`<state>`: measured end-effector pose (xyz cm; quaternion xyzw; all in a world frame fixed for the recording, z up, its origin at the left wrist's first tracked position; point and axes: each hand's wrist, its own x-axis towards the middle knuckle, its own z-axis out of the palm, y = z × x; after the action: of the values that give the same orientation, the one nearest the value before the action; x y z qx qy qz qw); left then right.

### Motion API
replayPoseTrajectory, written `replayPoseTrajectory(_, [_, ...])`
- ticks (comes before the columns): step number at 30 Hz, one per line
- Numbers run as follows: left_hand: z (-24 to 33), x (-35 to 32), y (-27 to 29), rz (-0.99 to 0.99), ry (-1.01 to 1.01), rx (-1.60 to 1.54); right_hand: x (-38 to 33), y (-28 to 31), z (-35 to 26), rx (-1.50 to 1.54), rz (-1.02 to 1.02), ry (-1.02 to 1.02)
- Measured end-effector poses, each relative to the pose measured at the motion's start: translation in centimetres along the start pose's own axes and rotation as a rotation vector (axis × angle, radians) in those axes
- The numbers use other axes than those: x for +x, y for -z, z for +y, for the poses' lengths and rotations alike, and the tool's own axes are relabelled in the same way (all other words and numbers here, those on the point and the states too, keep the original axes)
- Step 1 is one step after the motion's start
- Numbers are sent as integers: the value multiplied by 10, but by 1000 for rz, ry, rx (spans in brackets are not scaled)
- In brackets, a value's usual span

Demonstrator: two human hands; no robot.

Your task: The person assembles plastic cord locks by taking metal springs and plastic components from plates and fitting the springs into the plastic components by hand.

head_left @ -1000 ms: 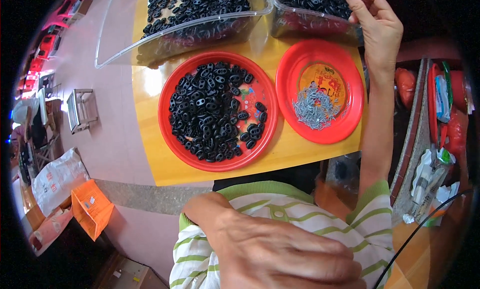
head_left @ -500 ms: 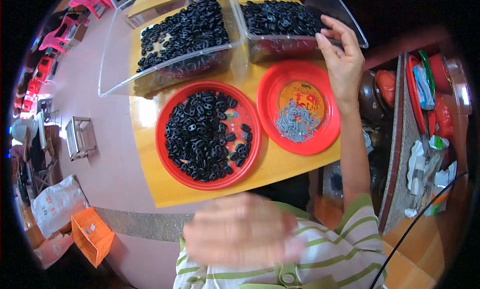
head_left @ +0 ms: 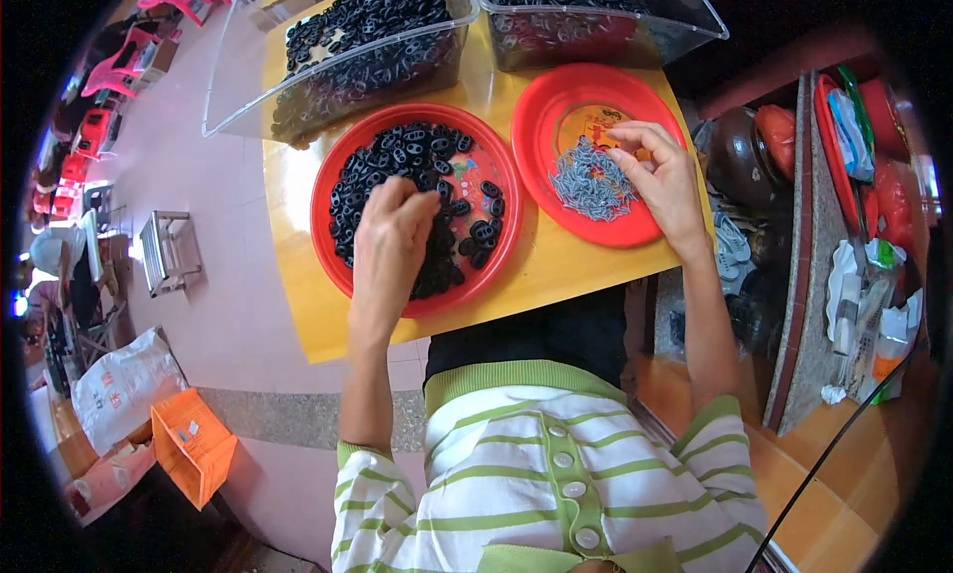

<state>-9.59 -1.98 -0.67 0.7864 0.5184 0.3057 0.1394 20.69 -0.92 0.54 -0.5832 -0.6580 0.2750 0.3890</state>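
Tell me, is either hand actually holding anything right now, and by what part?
It cannot be told. The left hand has its fingers down among the black pieces, the right hand over the small metal parts; any pinched piece is hidden.

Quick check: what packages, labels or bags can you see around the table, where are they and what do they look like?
Orange bag: floor, lower left; boxy, small pale label.
White sack: floor, beside the orange bag; crumpled, faint red print.
Round label: middle of the right red plate; orange-yellow, partly under metal bits.
Packets: right shelf; white and green plastic, jumbled.
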Motion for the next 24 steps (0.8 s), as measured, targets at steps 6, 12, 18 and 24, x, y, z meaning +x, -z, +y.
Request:
replayPoseTrajectory(6, [0,25,-5,-57,-119,209,-21,6,11,47,59,-51])
replayPoseTrajectory(12, [5,20,-8,-163,-73,172,-27,3,15,-10,-7,-89])
replayPoseTrajectory(18, [11,5,3,-85,3,152,-20,-25,6,-196,-56,241])
replayPoseTrajectory(24, [16,2,7,-55,6,130,-18,-26,5,-164,-145,92])
